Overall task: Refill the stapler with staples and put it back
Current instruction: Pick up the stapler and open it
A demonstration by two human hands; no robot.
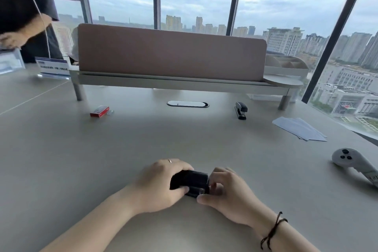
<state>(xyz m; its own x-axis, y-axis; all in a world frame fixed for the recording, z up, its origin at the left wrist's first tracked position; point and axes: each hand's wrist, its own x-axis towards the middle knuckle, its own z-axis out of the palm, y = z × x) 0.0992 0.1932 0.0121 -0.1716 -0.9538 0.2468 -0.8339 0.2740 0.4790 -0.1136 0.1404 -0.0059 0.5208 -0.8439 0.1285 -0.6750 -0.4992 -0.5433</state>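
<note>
A black stapler [191, 182] lies low on the desk near its front edge, held between both hands. My left hand [159, 184] wraps over its left end, thumb pressed on the side. My right hand [227, 192] grips its right end with fingers curled around it; the stapler's far end is hidden by those fingers. A red staple box [99, 111] lies far off at the back left, with a small strip of staples [110, 112] beside it. A second black stapler [241, 110] stands at the back right.
A pink divider on a raised grey shelf [173, 83] spans the back. White papers [299, 129] and a white handheld controller [353, 162] lie on the right. Another person [22, 12] leans in at the far left. A cable port [187, 104] sits mid-desk.
</note>
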